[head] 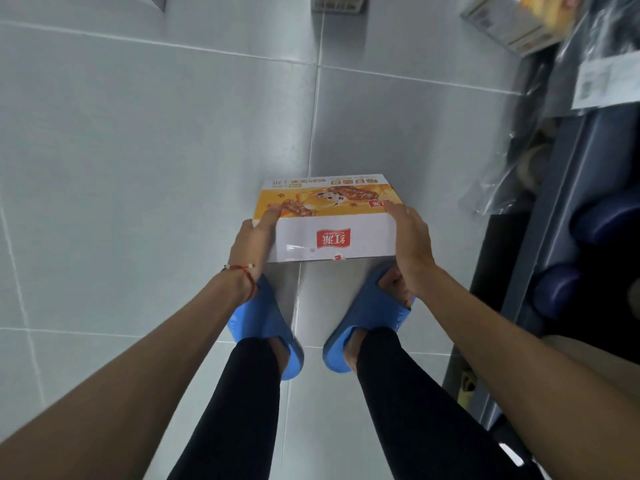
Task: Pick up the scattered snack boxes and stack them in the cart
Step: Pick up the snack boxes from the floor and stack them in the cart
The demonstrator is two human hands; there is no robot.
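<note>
A white and orange snack box [329, 220] with a red logo on its near side is low over the grey tiled floor, just in front of my feet. My left hand [254, 239] grips its left end, thumb on the orange top. My right hand [408, 244] grips its right end. Whether the box touches the floor I cannot tell. At the top right lies another snack box [509, 26], blurred and partly cut off by the frame edge. The cart is not clearly in view.
A dark blue-grey structure [568, 209] with clear plastic bags [512, 174] and a white label [602, 83] runs along the right side. My feet in blue slippers [263, 327] stand on the tiles. A grey object [339, 3] sits at the top edge.
</note>
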